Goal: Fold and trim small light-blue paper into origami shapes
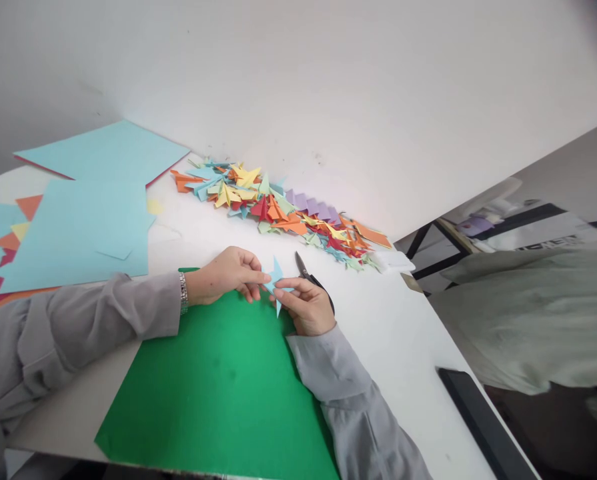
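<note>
Between my two hands is a small light-blue folded paper piece (277, 272) with several pointed tips, held over the far edge of a green board (223, 393). My left hand (231, 275) pinches it from the left between thumb and fingers. From the right, my right hand (307, 305) grips it with thumb and forefinger. Just beyond my right hand lies a pair of scissors (305, 270) with dark blades, its handles partly hidden by that hand. Fingers cover part of the folded paper.
A long heap of colourful folded paper pieces (278, 213) runs along the wall. Large light-blue sheets (88, 233) lie at left, with coloured scraps (28, 207) beside them. A dark flat object (483, 420) rests by the table's right edge, beyond which greenish-grey fabric (518, 313) shows.
</note>
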{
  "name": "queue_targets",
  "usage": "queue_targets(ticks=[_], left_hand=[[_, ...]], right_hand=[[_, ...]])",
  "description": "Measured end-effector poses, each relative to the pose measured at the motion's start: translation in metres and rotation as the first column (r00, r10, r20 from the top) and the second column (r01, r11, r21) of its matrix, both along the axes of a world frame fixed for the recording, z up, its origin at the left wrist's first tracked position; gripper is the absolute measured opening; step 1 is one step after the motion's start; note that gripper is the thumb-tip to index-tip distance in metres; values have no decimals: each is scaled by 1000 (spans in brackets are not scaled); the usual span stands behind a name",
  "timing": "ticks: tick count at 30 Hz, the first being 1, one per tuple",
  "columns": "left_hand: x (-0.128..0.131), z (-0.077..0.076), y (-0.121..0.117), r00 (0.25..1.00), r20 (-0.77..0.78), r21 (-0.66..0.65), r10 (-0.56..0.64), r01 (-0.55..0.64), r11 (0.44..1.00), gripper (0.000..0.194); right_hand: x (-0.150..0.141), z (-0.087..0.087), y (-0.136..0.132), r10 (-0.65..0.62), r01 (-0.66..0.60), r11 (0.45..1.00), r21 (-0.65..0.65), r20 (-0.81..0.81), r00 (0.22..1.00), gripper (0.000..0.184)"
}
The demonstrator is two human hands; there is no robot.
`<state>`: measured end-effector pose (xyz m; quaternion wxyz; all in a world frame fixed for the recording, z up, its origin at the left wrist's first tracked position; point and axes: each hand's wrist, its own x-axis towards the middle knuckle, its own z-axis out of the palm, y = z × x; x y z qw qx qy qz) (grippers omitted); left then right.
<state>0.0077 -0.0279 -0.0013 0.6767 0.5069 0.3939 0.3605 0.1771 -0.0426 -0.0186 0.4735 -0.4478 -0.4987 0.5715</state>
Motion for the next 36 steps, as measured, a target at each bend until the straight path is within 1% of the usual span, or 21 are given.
queue_targets(ticks=[3, 10, 15, 18, 26, 36], left_hand=[[1, 1, 0, 999, -34, 12, 26, -26, 1000, 24], [1, 2, -1, 997, -58, 25, 44, -43, 999, 23], [2, 2, -2, 996, -60, 45, 60, -57, 997, 24], [2, 1, -2, 996, -56, 60, 65, -61, 996, 26], [3, 1, -3, 995, -74, 73, 65, -59, 996, 23], [3, 1, -2, 995, -79, 72, 55, -49, 996, 20]], right_hand=[[0, 0, 0, 13, -13, 1000, 1, 7, 1000, 19], [1, -1, 1, 24, -24, 999, -26, -1, 1000, 19], [2, -5, 3, 8, -8, 999, -33, -7, 1000, 22], [1, -5, 4, -6, 6, 1000, -29, -6, 1000, 24], [-1, 5, 0, 36, -35, 998, -47, 31, 999, 19], [2, 0, 2, 21, -20, 998, -51, 28, 999, 17]])
